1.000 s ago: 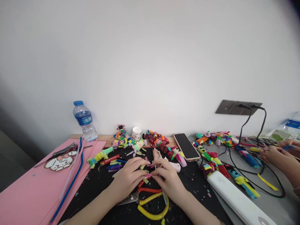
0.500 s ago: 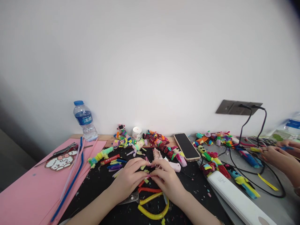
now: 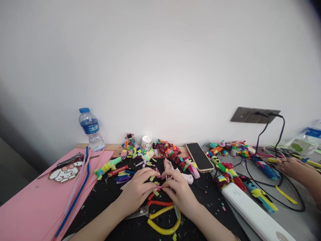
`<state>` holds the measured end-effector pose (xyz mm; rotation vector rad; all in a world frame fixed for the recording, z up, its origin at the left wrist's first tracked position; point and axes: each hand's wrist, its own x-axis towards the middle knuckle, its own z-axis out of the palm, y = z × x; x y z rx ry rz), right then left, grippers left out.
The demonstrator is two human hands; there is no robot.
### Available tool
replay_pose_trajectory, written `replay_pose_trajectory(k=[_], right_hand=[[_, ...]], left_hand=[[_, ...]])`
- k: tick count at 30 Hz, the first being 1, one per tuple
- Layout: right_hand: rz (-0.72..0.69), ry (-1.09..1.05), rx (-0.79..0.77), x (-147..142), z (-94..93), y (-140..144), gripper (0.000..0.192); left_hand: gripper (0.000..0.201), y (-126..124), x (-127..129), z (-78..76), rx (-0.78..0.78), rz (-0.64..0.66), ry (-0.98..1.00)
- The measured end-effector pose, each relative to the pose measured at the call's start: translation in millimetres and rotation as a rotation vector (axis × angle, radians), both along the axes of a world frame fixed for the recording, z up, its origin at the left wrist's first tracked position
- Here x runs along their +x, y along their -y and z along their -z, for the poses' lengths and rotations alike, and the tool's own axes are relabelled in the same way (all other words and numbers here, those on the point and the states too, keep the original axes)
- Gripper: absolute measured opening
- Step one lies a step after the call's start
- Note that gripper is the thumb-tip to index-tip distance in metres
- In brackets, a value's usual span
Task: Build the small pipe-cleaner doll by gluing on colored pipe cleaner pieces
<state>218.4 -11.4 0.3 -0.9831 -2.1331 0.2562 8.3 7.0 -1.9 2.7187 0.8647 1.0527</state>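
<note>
My left hand (image 3: 136, 191) and my right hand (image 3: 181, 193) meet over the black mat (image 3: 105, 197), fingertips pinched together on a small pink pipe-cleaner piece (image 3: 160, 186). Right below them lie scissors with yellow and red handles (image 3: 163, 217). Short cut pipe-cleaner bits (image 3: 122, 176) in purple, blue and yellow lie to the left of my left hand. A pale pink piece (image 3: 188, 178) rests just beyond my right hand.
Pink foam sheet (image 3: 27, 204) with long pipe cleaners (image 3: 75, 190), pliers (image 3: 67, 161) and a bead figure at left. Water bottle (image 3: 90, 129), finished pipe-cleaner figures (image 3: 168, 150), a phone (image 3: 200, 156), a white power bank (image 3: 253, 212), cables (image 3: 271, 190). Another person's hand (image 3: 293, 167) works at far right.
My hands stay pinched on the pink piece, the fingers shifting only slightly. The other person's hands at the far right have moved; only one is now plainly seen.
</note>
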Motion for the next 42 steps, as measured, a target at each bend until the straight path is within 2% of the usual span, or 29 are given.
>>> replay_pose_trajectory(k=[6,12,18,25,34,42], right_hand=[[0.002,-0.016,-0.007,0,1.5,0,0.013],[0.102,-0.072,0.008,5,2.5,-4,0.013],[0.131,-0.056,0.008,6,2.9,-5,0.014],[0.081,0.045,-0.006,1,1.9,-2,0.015],[0.061,0.165,-0.041,-1,-0.1,-1,0.021],[0.076,0.072,-0.022,-1,0.2,0,0.017]], left_hand=[[0.018,-1,0,0.5,-0.039,0.015,0.019],[0.010,-7,-3,2.5,-0.138,-0.048,0.159],[0.026,-9,-3,3.4,-0.335,-0.178,0.238],[0.030,-10,-2,3.9,-0.514,-0.160,0.247],[0.027,-10,0,0.9,-0.554,-0.191,0.234],[0.032,-9,0,4.3,-0.608,-0.161,0.308]])
